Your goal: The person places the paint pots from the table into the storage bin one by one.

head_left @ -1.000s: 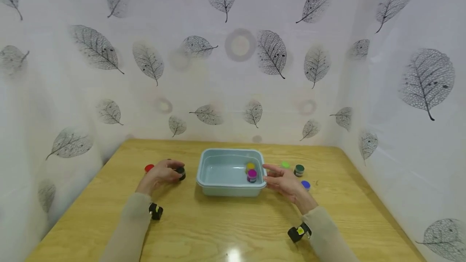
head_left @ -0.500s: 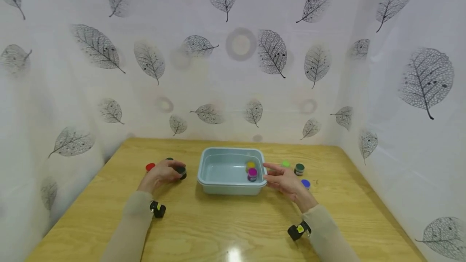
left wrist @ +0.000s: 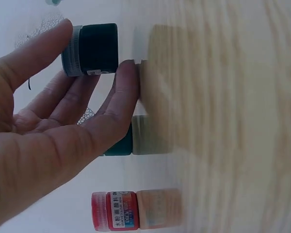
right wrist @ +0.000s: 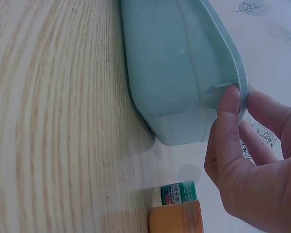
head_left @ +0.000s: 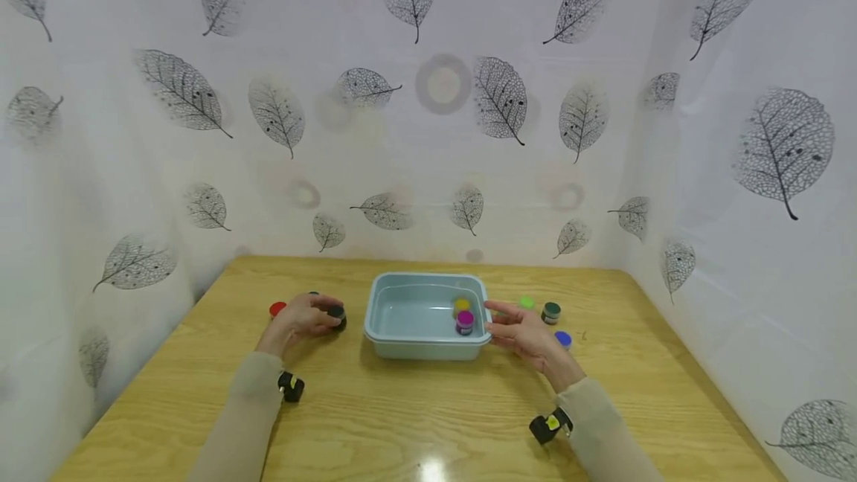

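My left hand [head_left: 304, 318] grips a small dark paint jar [left wrist: 99, 48] between thumb and fingers, left of the basin. In the left wrist view the jar's base stands a little off the tabletop. My right hand [head_left: 529, 337] pinches the right rim of the pale blue plastic basin [head_left: 425, 339], thumb on one side and fingers on the other, as the right wrist view shows. Inside the basin, near its right end, are a purple-lidded jar [head_left: 465, 323] and a yellow-lidded jar [head_left: 462, 306].
Near my left hand stand a red jar [left wrist: 114, 211] and a dark green jar [left wrist: 120, 145], partly hidden. Right of the basin are a light green jar [head_left: 527, 303], a dark green jar [head_left: 551, 312] and a blue jar [head_left: 562, 338]. An orange jar [right wrist: 172, 218] shows in the right wrist view.
The dark jar in my left hand has shifted slightly right and tipped a little. My right hand keeps its hold on the basin's rim. The head view has shifted slightly.
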The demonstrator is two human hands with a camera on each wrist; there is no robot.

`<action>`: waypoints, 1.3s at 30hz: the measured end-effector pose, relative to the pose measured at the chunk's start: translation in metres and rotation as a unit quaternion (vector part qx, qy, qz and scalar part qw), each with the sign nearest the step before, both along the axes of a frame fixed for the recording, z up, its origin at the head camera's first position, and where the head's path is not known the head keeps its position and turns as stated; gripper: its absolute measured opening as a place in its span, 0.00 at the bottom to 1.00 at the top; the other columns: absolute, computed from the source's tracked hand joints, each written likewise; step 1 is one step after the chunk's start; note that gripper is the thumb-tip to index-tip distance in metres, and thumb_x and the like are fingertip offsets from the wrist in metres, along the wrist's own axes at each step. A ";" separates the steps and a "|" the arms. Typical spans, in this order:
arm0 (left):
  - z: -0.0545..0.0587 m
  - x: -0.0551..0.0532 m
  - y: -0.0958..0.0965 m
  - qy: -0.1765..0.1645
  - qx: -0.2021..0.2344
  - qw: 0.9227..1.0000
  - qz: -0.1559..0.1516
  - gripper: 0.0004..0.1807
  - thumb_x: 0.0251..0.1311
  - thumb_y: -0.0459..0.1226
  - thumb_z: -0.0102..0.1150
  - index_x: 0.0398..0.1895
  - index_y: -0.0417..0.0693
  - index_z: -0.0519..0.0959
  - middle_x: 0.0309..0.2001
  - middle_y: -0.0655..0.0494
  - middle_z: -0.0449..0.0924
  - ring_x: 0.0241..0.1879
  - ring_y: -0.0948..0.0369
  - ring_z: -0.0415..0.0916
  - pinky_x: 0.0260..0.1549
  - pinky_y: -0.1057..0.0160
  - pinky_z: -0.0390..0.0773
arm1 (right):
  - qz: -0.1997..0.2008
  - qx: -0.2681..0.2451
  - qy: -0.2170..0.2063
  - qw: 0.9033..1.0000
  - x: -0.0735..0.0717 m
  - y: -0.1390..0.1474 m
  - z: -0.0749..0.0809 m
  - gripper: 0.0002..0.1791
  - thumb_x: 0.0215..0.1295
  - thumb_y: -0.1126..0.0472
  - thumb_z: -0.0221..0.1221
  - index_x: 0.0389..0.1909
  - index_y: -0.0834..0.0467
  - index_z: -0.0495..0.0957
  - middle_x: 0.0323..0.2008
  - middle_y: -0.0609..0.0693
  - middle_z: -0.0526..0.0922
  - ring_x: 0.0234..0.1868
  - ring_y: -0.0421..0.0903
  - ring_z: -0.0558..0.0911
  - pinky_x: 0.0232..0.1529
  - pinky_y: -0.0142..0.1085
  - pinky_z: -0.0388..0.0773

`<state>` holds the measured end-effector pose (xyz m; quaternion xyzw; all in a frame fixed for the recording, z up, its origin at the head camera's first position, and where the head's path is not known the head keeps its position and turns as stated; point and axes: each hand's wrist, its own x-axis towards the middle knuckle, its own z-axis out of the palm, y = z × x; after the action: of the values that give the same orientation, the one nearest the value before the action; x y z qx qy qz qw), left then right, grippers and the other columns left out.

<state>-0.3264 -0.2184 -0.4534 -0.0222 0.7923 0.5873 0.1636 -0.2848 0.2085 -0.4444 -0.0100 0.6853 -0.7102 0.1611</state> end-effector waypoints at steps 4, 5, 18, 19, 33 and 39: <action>0.004 0.001 0.001 0.006 0.006 1.000 0.005 0.29 0.60 0.30 0.65 0.65 0.33 0.70 0.65 0.31 0.67 0.52 0.52 0.78 0.52 0.53 0.82 | -0.007 0.007 0.000 1.000 0.000 0.000 0.001 0.32 0.66 0.67 0.61 0.70 0.61 0.65 0.50 0.56 0.71 0.47 0.45 0.80 0.51 0.37 0.83; 0.005 0.001 0.002 0.009 0.010 1.000 0.005 0.30 0.60 0.31 0.65 0.65 0.32 0.69 0.64 0.31 0.67 0.51 0.53 0.78 0.52 0.53 0.82 | -0.009 0.008 -0.001 1.000 0.000 0.000 0.001 0.33 0.65 0.67 0.62 0.70 0.61 0.65 0.50 0.56 0.71 0.47 0.45 0.80 0.51 0.37 0.83; 0.014 -0.003 0.011 0.106 0.112 0.988 0.024 0.33 0.61 0.35 0.66 0.67 0.32 0.66 0.60 0.32 0.71 0.43 0.61 0.83 0.57 0.48 0.77 | -0.005 0.003 0.006 1.000 0.002 0.000 0.005 0.32 0.66 0.68 0.61 0.71 0.63 0.64 0.50 0.56 0.71 0.48 0.47 0.80 0.51 0.37 0.83; 0.014 -0.003 0.013 0.120 0.112 0.986 0.023 0.33 0.60 0.35 0.66 0.67 0.33 0.66 0.59 0.32 0.72 0.43 0.61 0.84 0.58 0.47 0.76 | -0.005 0.003 0.006 1.000 0.002 0.000 0.006 0.32 0.66 0.68 0.60 0.71 0.63 0.64 0.50 0.56 0.71 0.48 0.47 0.80 0.52 0.37 0.83; 0.019 -0.001 0.047 0.256 0.068 0.963 0.045 0.26 0.52 0.40 0.74 0.54 0.40 0.79 0.44 0.51 0.83 0.38 0.63 0.82 0.39 0.61 0.86 | -0.005 -0.004 0.008 1.000 -0.001 -0.001 0.000 0.32 0.65 0.69 0.60 0.70 0.63 0.64 0.49 0.55 0.71 0.45 0.45 0.79 0.51 0.38 0.83; 0.024 -0.001 0.067 0.258 0.048 0.964 0.044 0.27 0.53 0.41 0.73 0.55 0.41 0.79 0.49 0.45 0.81 0.45 0.58 0.79 0.41 0.68 0.83 | -0.004 -0.005 0.006 1.000 -0.001 0.001 -0.001 0.32 0.66 0.69 0.60 0.70 0.63 0.64 0.47 0.54 0.71 0.46 0.45 0.79 0.51 0.37 0.83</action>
<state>-0.3270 -0.1514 -0.4295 0.1029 0.7769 0.6171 -0.0714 -0.2858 0.2098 -0.4451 -0.0125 0.6824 -0.7146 0.1536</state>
